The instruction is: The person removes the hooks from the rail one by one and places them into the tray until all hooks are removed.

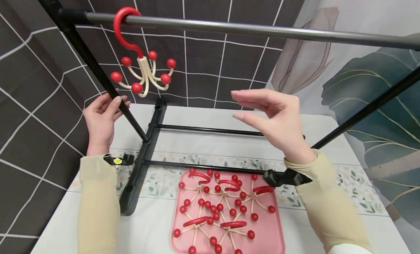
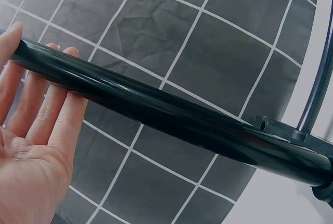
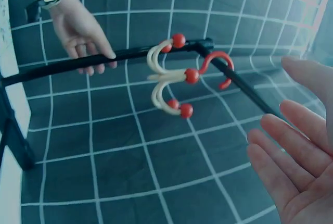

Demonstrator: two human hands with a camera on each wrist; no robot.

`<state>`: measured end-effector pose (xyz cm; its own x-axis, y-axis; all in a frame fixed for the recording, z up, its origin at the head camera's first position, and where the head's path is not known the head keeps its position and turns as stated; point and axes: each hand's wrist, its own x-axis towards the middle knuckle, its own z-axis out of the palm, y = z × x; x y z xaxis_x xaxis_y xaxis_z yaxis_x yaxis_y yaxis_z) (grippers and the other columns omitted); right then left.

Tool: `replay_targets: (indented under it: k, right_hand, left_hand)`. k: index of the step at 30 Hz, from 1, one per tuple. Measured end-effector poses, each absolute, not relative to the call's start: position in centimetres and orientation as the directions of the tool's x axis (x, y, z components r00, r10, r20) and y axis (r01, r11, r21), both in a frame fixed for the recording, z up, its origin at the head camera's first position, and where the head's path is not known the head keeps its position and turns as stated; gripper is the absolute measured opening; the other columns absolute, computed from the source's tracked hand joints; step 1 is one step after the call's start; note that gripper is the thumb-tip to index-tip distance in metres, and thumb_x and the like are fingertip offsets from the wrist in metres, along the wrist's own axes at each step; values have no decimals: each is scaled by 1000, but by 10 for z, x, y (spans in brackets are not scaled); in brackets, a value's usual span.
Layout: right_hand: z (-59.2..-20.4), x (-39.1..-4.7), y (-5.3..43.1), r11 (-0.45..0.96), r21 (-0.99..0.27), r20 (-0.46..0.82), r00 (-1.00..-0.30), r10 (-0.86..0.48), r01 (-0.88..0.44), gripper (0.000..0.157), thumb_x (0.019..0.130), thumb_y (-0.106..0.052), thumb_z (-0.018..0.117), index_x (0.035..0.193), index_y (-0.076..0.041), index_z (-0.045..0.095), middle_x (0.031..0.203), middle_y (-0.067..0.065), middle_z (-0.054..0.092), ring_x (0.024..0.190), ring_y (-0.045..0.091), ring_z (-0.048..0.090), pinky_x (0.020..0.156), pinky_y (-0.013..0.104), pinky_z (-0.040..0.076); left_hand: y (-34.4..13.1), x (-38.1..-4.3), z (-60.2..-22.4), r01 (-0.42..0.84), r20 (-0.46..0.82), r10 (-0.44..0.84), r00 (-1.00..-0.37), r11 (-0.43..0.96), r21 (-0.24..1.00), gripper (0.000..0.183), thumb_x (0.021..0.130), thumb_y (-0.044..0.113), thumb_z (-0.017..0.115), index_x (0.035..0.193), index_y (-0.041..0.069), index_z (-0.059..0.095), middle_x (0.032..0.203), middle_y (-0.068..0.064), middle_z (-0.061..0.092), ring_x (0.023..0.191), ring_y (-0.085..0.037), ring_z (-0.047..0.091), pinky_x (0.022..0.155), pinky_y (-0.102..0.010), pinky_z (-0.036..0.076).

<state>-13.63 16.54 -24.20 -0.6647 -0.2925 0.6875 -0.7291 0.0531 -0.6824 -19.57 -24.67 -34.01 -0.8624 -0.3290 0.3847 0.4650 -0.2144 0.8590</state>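
My left hand [image 1: 101, 117] holds the slanting black post [image 1: 86, 57] of a rack, thumb on one side and fingers behind it. The left wrist view shows those fingers [image 2: 49, 114] against the tube. A multi-arm hanger hook [image 1: 144, 66], cream with red ball tips and a red top, hangs from the grey rail [image 1: 213, 26] near its left end. To the right of it, my right hand [image 1: 279, 121] is in the air below the rail, fingers extended and thumb apart, touching nothing. The right wrist view shows the same hanger hook [image 3: 169, 76] beyond the right hand [image 3: 302, 166].
A pink tray [image 1: 265, 239] on the white table holds several similar hooks [image 1: 226, 206], in front of the rack's lower crossbar [image 1: 203, 166]. The rack's black base foot [image 1: 141, 174] stands at left. A dark gridded backdrop [image 1: 210, 64] rises behind, and a patterned curtain [image 1: 370, 93] hangs at right.
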Motion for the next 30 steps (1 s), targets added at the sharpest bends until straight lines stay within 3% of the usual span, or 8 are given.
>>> replay_targets:
  k: [6,13,23,30]
  right_hand:
    - [-219,-154,124,25,-589,780,-577,-243,-808,36,79,8,84,114,4,75,111,12,75,101,29,72,92,44,57]
    - [-192,-173,62,-39,-641,762,-629,-154,-767,33,78,-2,89,107,4,76,104,7,76,98,16,72,94,35,56]
    - [-169,-188,-1,54,-646,746,-644,-170,-761,40,75,-17,94,107,0,76,102,3,76,91,-2,69,89,16,52]
    - [-169,-200,-28,294,-581,734,-645,-212,-759,42,81,-32,89,110,-5,76,106,-2,76,94,-5,68,86,7,45]
  left_hand:
    - [-249,-197,-341,466,388,-328,-862,-208,860,32,90,1,76,120,-8,70,103,-19,73,85,-23,75,84,-30,59]
    - [-250,-196,-345,464,389,-338,-857,-178,868,31,91,1,75,120,-7,70,103,-18,73,85,-22,75,85,-30,58]
    - [-250,-202,-344,483,412,-321,-853,-188,855,32,91,1,75,121,-8,69,104,-19,73,85,-23,75,85,-30,58]
    - [-250,-202,-344,493,419,-323,-849,-196,847,31,91,1,75,121,-9,69,103,-19,73,85,-23,75,85,-31,58]
